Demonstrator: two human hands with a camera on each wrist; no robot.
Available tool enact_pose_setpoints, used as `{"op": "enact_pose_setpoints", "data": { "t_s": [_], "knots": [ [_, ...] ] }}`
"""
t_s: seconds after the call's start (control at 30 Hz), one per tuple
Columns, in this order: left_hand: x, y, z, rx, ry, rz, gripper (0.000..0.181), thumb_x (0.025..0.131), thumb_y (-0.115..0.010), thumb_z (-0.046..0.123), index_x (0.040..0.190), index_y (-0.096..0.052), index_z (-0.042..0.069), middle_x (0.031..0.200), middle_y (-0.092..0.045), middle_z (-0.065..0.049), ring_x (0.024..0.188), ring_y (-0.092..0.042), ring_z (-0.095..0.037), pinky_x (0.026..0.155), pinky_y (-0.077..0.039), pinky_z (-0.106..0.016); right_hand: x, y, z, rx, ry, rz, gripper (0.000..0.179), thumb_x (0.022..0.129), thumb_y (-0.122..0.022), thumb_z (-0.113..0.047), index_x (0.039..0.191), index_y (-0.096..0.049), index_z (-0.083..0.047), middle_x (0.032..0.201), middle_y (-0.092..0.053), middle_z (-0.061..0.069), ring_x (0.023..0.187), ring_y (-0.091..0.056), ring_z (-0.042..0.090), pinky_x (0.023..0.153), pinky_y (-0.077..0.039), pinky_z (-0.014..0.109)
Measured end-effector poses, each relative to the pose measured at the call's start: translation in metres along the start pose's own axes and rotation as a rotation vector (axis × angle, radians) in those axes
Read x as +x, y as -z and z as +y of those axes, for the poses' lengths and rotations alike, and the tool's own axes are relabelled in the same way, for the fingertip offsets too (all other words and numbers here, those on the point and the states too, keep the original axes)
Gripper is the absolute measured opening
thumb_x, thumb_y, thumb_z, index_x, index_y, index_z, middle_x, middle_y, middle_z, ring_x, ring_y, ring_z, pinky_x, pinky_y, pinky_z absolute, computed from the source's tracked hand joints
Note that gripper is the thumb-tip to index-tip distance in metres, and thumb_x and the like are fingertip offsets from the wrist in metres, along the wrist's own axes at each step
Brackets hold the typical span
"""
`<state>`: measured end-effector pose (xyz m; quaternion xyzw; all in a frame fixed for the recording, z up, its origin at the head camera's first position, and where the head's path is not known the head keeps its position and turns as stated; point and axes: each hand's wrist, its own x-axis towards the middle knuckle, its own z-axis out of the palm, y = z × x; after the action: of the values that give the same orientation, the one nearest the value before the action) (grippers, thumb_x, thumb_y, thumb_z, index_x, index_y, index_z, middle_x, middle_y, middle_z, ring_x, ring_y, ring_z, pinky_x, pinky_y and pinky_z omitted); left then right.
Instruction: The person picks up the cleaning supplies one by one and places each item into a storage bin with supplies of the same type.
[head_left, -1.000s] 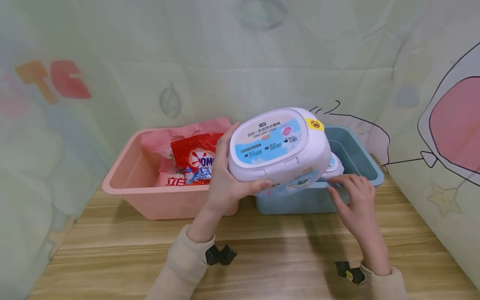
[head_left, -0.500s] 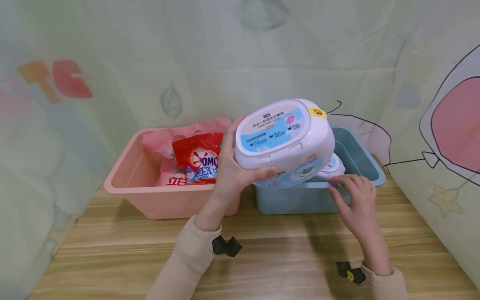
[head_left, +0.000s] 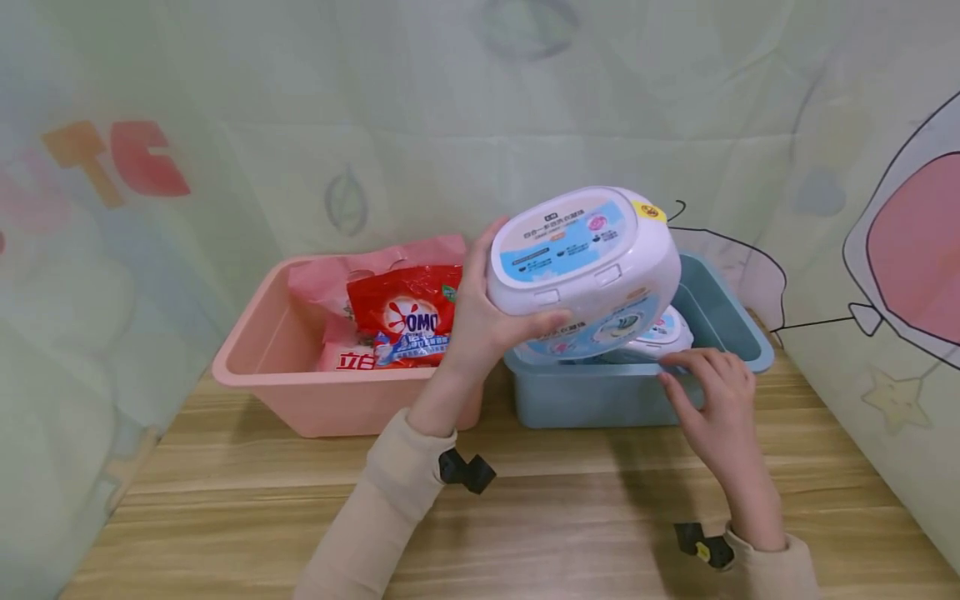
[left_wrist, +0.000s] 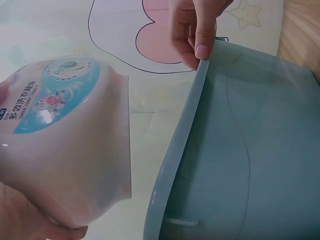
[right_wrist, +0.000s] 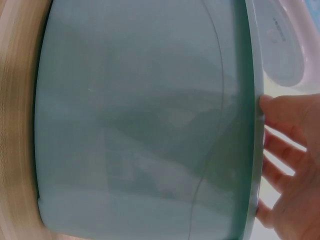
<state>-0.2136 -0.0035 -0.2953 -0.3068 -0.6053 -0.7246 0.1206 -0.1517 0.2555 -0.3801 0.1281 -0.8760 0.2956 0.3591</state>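
A white laundry pod tub with a blue and pink label hangs tilted over the left part of the blue bin. My left hand grips its left end, thumb along the front and fingers reaching behind, where the tub hides them. The tub's clear lower body shows in the left wrist view. My right hand holds the front rim of the blue bin, thumb outside and fingers over the edge, as the right wrist view shows. Inside the blue bin, behind the raised tub, lies another white tub, partly hidden.
Left of the blue bin stands a pink bin holding a red OMO detergent bag and a pink bag. Both bins rest on a wooden table. Printed fabric hangs behind and along the sides.
My left hand has carried the laundry pod tub up and to the right, farther over the blue bin. More of the red bag shows now. The right hand stays at the bin's rim.
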Motion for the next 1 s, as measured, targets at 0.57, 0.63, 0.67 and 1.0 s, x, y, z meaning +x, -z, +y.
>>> {"op": "enact_pose_setpoints", "data": {
  "t_s": [0.57, 0.63, 0.67, 1.0],
  "knots": [
    [0.016, -0.007, -0.009, 0.121, 0.043, 0.009, 0.091, 0.074, -0.081, 0.009, 0.147, -0.027, 0.02, 0.141, -0.046, 0.001, 0.125, -0.049, -0.012, 0.089, -0.055, -0.036, 0.001, 0.0, 0.002, 0.008, 0.015, 0.006, 0.019, 0.079, -0.073, 0.004, 0.097, -0.067, 0.0, 0.098, -0.063, 0.015, 0.099, -0.046, 0.032, 0.093, -0.024, 0.053],
    [0.017, -0.009, -0.01, 0.129, 0.068, 0.01, 0.092, 0.074, -0.081, 0.011, 0.147, -0.027, 0.024, 0.141, -0.046, 0.003, 0.126, -0.048, -0.011, 0.089, -0.056, -0.035, 0.0, 0.0, 0.002, 0.009, 0.016, 0.006, 0.02, 0.079, -0.073, 0.004, 0.097, -0.067, 0.0, 0.097, -0.063, 0.015, 0.099, -0.046, 0.032, 0.093, -0.024, 0.053],
    [0.018, -0.009, -0.011, 0.131, 0.08, 0.011, 0.092, 0.074, -0.082, 0.012, 0.147, -0.028, 0.025, 0.141, -0.046, 0.004, 0.126, -0.048, -0.011, 0.088, -0.056, -0.035, 0.0, 0.0, 0.002, 0.009, 0.017, 0.007, 0.02, 0.079, -0.073, 0.004, 0.097, -0.067, 0.0, 0.097, -0.063, 0.015, 0.099, -0.046, 0.032, 0.093, -0.024, 0.053],
    [0.025, -0.011, -0.02, 0.122, 0.156, 0.018, 0.092, 0.074, -0.082, 0.015, 0.146, -0.027, 0.03, 0.142, -0.042, 0.006, 0.126, -0.046, -0.01, 0.089, -0.055, -0.035, 0.0, 0.001, 0.002, 0.003, 0.022, 0.008, 0.02, 0.079, -0.073, 0.004, 0.097, -0.067, 0.0, 0.097, -0.063, 0.016, 0.099, -0.047, 0.032, 0.093, -0.025, 0.053]
  ]
}}
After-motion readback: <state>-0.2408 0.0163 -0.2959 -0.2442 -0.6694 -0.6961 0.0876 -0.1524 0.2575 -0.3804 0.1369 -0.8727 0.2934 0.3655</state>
